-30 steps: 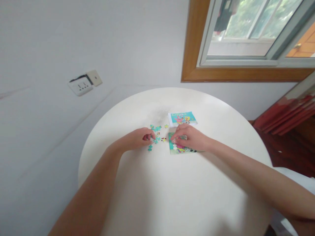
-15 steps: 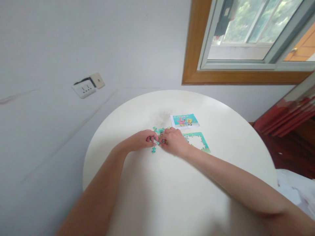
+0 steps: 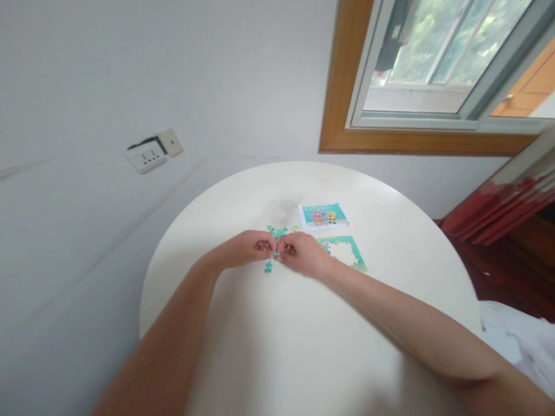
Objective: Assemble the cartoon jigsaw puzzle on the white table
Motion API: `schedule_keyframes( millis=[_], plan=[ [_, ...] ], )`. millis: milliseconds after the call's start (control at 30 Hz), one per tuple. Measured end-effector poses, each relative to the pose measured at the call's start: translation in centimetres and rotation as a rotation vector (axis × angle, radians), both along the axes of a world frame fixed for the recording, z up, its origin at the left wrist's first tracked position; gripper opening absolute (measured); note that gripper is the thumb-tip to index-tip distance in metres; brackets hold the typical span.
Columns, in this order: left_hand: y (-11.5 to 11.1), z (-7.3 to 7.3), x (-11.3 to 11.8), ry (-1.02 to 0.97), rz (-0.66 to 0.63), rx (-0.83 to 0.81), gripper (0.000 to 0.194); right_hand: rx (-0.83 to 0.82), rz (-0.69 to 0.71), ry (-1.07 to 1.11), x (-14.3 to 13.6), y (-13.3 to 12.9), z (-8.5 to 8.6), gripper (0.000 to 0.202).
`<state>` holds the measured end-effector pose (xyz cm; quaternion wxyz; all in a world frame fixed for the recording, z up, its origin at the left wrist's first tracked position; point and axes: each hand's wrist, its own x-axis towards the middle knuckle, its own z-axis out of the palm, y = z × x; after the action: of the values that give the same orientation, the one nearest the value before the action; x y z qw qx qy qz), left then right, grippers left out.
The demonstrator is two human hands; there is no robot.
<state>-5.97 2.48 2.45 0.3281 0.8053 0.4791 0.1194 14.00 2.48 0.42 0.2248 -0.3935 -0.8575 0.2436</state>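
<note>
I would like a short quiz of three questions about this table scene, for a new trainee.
1. True or false: the left hand and right hand meet over the loose puzzle pieces.
2. What lies behind the puzzle frame? A) picture card B) cup C) phone
3. Fill in: the table top is ____ in shape.

Key: 1 true; 2 A; 3 round.

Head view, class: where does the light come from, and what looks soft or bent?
Head view: daylight enters through the window at upper right; the round table looks stretched; both forearms near the lower edge are blurred; the loose puzzle pieces are too small to read.
</note>
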Motion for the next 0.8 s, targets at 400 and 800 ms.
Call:
schedule_keyframes(
  millis=[400,800],
  plan=[
    [-1.5,-1.2,7.1,-0.187,0.054,0.493,0.023,-0.143,-0.142,0.176,11.3,1.9,2.5,0.031],
    [-3.1,-4.1,10.6,0.199,-0.148,0.638,0.039,-0.001,-0.230,0.028,12.2,1.4,-0.8,0.023]
  ],
)
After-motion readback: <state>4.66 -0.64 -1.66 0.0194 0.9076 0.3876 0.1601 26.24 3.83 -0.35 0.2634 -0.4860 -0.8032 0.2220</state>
